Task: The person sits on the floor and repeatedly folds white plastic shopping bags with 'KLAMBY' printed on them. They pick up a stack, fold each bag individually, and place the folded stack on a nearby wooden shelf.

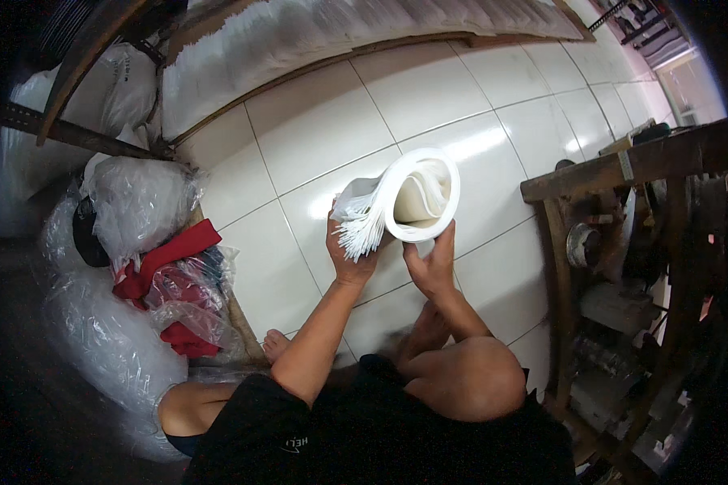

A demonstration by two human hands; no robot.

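A thick roll of white sheets (453, 179) is held up over the floor in front of me, its round end facing up toward me. Loose, curled layers show inside its hollow. Along its left side many thin white edges (359, 229) fan out like a fringe. My left hand (351, 265) is closed around that fringed side, most of its fingers hidden behind it. From the lower right, my right hand (435, 265) grips the roll's outer wall, with the thumb on the near side. What the sheets are made of I cannot tell.
White floor tiles (315, 133) surround my bare feet. A long row of stacked white sheets (243, 61) lies along the far side. Clear plastic bags (141, 198) and a red cloth (170, 257) are heaped at left. A dark wooden rack (623, 174) holding assorted items stands at right.
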